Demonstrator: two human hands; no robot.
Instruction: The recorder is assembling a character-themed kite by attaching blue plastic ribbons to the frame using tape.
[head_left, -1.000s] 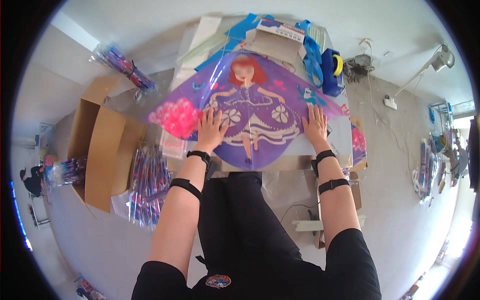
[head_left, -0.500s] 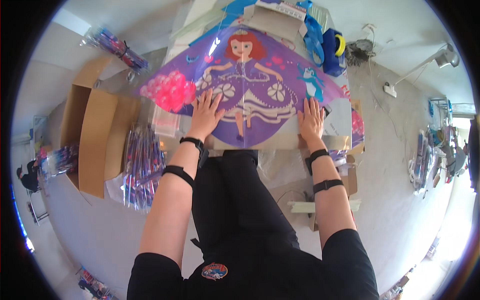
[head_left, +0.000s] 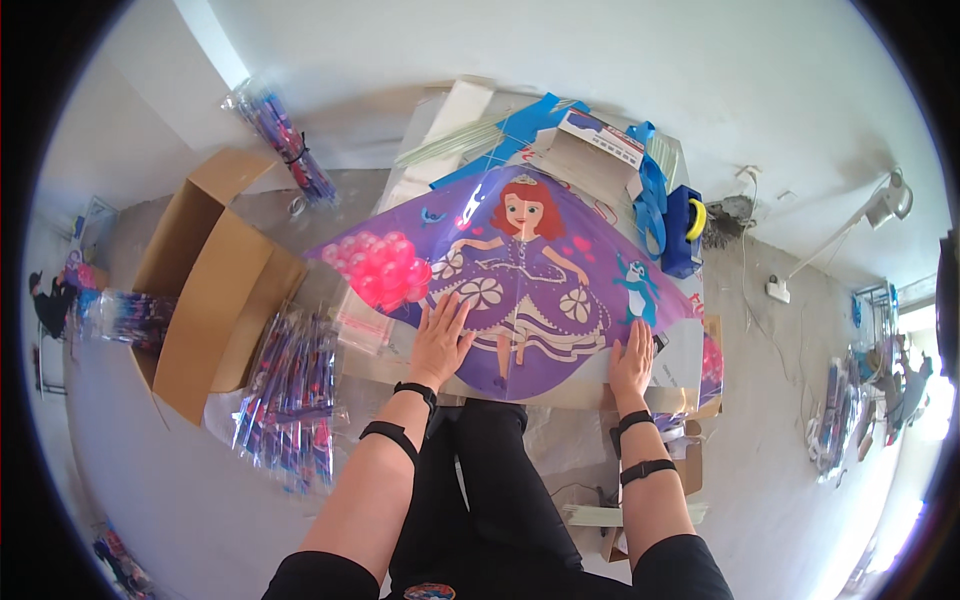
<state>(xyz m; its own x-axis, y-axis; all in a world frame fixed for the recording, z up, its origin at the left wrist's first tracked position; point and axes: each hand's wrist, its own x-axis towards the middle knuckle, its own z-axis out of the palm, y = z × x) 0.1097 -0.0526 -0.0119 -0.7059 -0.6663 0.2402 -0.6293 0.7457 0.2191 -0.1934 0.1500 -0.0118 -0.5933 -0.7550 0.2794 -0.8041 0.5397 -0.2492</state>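
Note:
A purple kite (head_left: 545, 330) lies spread face up on the table, printed with a red-haired figure in a gown, pink balloons and a blue animal. My left hand (head_left: 440, 345) rests flat on its lower left part, fingers stretched and spread, below the balloons. At the lower right edge of the kite, my right hand (head_left: 632, 365) lies palm down with its fingers stretched out, just under the blue animal. Neither hand grips anything. A small dark object (head_left: 660, 343) shows beside the right fingertips, too hidden to name.
Behind the kite stand an open carton (head_left: 598, 150), blue ribbon (head_left: 650, 205), a blue tape dispenser (head_left: 680, 232) and thin pale rods (head_left: 455, 140). Left of the table are a large cardboard box (head_left: 215, 305) and wrapped kite bundles (head_left: 290, 385). A person (head_left: 52, 303) is at the far left.
The view has tilted upward, so the table and kite sit lower in the picture. Both hands stay flat on the kite in nearly the same places.

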